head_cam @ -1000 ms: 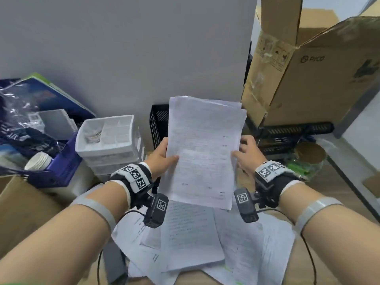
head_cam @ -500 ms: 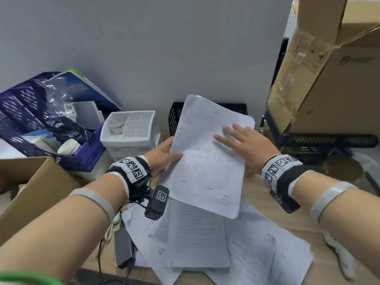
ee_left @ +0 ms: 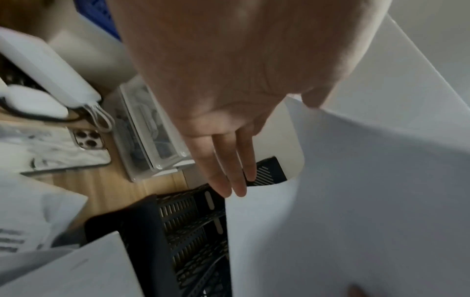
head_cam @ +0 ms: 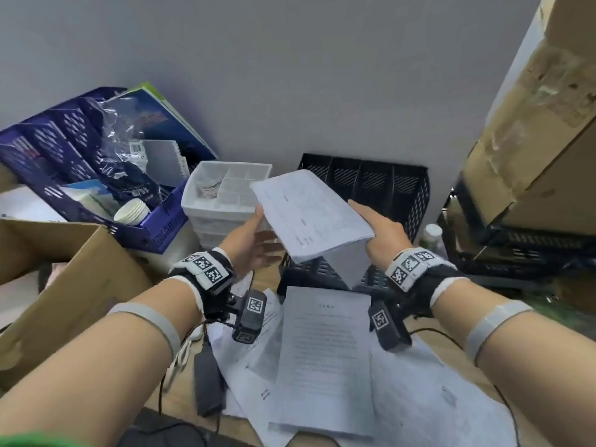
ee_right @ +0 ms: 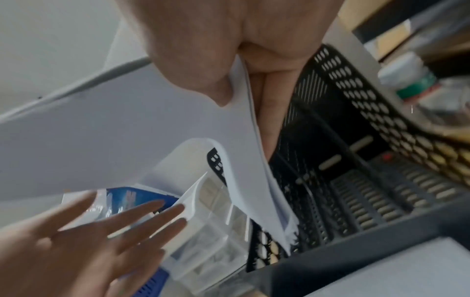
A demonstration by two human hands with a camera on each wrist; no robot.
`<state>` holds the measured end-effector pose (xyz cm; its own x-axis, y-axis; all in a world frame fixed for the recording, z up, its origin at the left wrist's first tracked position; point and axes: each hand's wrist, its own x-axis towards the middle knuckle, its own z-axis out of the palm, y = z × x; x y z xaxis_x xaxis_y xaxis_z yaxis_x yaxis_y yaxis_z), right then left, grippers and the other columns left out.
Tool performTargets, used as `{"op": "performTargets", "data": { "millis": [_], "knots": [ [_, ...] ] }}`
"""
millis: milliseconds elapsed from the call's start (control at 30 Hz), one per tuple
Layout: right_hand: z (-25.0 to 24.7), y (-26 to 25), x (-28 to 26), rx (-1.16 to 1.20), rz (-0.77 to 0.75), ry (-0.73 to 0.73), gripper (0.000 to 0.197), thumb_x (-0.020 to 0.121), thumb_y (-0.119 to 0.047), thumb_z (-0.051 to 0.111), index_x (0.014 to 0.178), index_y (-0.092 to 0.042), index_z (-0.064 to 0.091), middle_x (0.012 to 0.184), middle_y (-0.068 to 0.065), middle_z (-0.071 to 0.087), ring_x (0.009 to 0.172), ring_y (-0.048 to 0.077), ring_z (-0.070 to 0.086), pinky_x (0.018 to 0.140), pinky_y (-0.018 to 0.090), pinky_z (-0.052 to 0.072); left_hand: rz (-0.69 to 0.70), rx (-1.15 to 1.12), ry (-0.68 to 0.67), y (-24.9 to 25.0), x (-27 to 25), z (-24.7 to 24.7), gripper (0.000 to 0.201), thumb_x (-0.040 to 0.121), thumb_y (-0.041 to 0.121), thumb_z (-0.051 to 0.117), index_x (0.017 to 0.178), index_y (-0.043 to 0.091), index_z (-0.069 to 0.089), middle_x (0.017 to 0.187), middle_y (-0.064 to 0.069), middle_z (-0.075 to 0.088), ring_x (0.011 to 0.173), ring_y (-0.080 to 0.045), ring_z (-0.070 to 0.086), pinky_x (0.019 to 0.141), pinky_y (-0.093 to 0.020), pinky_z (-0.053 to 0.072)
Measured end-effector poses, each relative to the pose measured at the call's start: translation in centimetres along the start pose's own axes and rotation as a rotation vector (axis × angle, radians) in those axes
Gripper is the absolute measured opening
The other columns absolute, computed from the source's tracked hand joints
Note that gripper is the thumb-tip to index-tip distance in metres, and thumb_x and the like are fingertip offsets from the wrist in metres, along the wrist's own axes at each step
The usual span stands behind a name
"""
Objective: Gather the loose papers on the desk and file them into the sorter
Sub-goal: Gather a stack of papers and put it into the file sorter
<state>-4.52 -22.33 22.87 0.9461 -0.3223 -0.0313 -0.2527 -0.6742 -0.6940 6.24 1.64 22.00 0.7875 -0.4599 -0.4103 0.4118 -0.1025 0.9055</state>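
Observation:
My right hand (head_cam: 374,229) grips the right edge of a stack of white printed papers (head_cam: 306,214), held tilted in the air just in front of the black mesh sorter (head_cam: 374,180). In the right wrist view, thumb and fingers pinch the stack (ee_right: 142,124) beside the sorter's slots (ee_right: 356,180). My left hand (head_cam: 258,245) is under the stack's left edge with fingers straight and spread, holding nothing; the left wrist view shows its fingers (ee_left: 229,170) beside the paper (ee_left: 356,201). More loose papers (head_cam: 322,350) lie spread on the wooden desk below.
A blue crate (head_cam: 74,146) of clutter and a white compartment organizer (head_cam: 206,208) stand left of the sorter. Cardboard boxes sit at the near left (head_cam: 64,285) and far right (head_cam: 532,124). A black adapter (head_cam: 208,382) and a phone (ee_left: 86,138) lie on the desk.
My right hand went from lying flat on the sheets to gripping their right edge. My left hand released the left edge and opened. The stack tipped flatter and moved toward the sorter.

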Motion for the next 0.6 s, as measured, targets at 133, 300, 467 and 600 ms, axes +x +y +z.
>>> {"op": "performTargets", "data": {
  "millis": [133,300,467,600],
  "knots": [
    [3.0,-1.5,2.1,0.141,0.166,0.042,0.051,0.097,-0.017,0.040,0.142,-0.042,0.043,0.136,0.001,0.058,0.108,0.024,0.056,0.090,0.027,0.043,-0.017,-0.001,-0.132,0.0,1.9,0.1,0.061,0.097,0.069,0.026,0.149,0.039,0.041,0.141,-0.010,0.059,0.120,-0.033,0.064,0.100,-0.051,0.052],
    [5.9,-3.1,3.2,0.180,0.332,0.084,0.048,0.100,-0.010,0.036,0.145,-0.026,0.039,0.127,0.010,0.058,0.107,0.030,0.056,0.084,0.024,0.037,-0.061,0.523,-0.467,-2.3,4.5,0.4,0.097,0.082,0.039,0.079,0.153,0.054,0.015,0.162,-0.004,0.029,0.136,-0.023,0.048,0.102,-0.045,0.053],
    [8.6,-5.1,3.3,0.151,0.314,0.096,0.059,0.097,-0.010,0.037,0.146,-0.040,0.029,0.110,0.004,0.061,0.085,0.024,0.060,0.071,0.032,0.047,0.059,0.823,-0.597,-4.3,7.0,0.8,0.124,0.072,0.044,0.086,0.157,0.043,-0.005,0.165,0.003,0.022,0.149,-0.019,0.032,0.119,-0.033,0.033],
    [10.3,-5.5,4.6,0.204,0.341,0.074,0.059,0.099,-0.015,0.036,0.149,-0.042,0.019,0.116,0.007,0.060,0.098,0.032,0.065,0.084,0.041,0.055,0.088,0.832,-0.532,-4.9,8.9,0.2,0.116,0.077,0.040,0.081,0.156,0.047,-0.004,0.163,0.003,0.028,0.142,-0.025,0.043,0.115,-0.041,0.041]
  ]
}}
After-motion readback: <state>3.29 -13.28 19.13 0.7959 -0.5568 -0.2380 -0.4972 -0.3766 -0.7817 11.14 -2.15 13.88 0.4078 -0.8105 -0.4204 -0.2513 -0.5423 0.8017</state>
